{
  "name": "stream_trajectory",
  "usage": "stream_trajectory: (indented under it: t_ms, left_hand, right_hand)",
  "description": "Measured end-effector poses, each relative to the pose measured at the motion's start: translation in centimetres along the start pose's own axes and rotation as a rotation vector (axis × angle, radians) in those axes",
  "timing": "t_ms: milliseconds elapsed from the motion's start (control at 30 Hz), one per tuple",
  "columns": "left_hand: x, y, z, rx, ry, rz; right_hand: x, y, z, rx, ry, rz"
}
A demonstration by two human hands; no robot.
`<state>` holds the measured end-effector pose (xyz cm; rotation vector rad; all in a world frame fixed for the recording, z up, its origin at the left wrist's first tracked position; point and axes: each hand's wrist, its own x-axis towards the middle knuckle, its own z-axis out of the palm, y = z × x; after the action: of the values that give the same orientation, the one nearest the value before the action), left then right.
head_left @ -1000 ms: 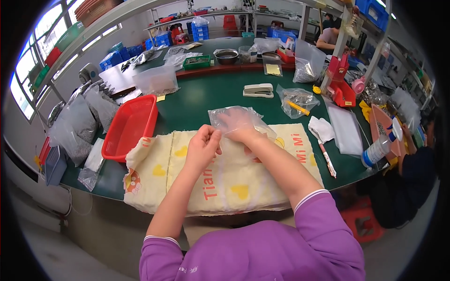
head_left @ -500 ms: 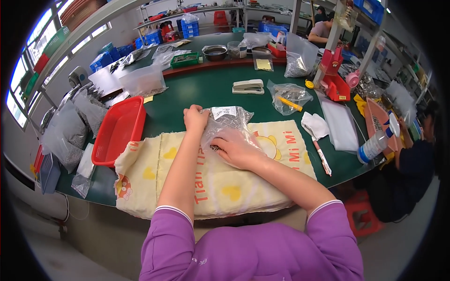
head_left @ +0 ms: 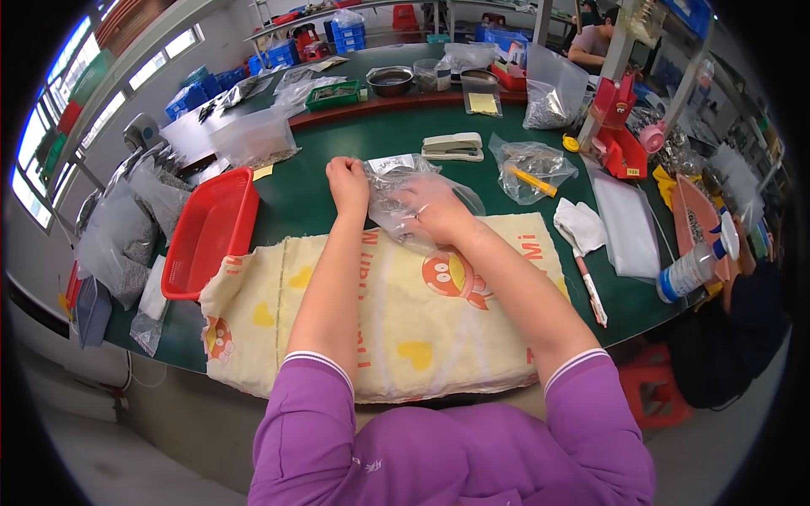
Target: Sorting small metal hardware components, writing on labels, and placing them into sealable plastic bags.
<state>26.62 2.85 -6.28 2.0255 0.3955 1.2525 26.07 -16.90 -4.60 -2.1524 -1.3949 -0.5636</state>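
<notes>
A clear plastic bag with small grey metal-looking pieces in it lies at the far edge of the yellow printed cloth, a white label near its top. My left hand is closed at the bag's upper left corner, pinching its edge. Inside the bag, under the thin film, my right hand has its fingers stretched out and apart over the pieces. How many pieces lie beneath that hand is hidden.
A red plastic basket stands left of the cloth. Beyond the bag sits a white stapler, with a yellow marker on another clear bag to its right. A pen, white cloth and spray bottle lie farther right.
Both hands have moved farther from me along with the bag. My right hand's fingers, curled round small metal pieces at the bag's mouth before, are now deeper in the bag and spread.
</notes>
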Motion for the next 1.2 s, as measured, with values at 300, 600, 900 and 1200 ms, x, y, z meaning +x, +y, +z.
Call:
stream_trajectory:
  t_ms: [300,600,900,1200]
  left_hand:
    - [-1.8,5.3,-6.8,-0.105,-0.352,-0.034]
    - [-9.3,5.9,-13.5,-0.021,-0.577,0.188]
    - [-9.7,3.9,-12.2,-0.132,-0.641,0.118]
    - [-10.0,3.3,-12.3,-0.012,-0.654,0.233]
  right_hand:
    - [-2.1,-4.8,-0.8,0.158,-0.124,0.230]
    - [-5.7,-8.2,-2.8,0.289,-0.236,0.105]
    - [-1.0,-4.1,0.1,0.233,-0.131,0.108]
    - [-5.9,-7.6,-4.3,0.355,-0.330,0.076]
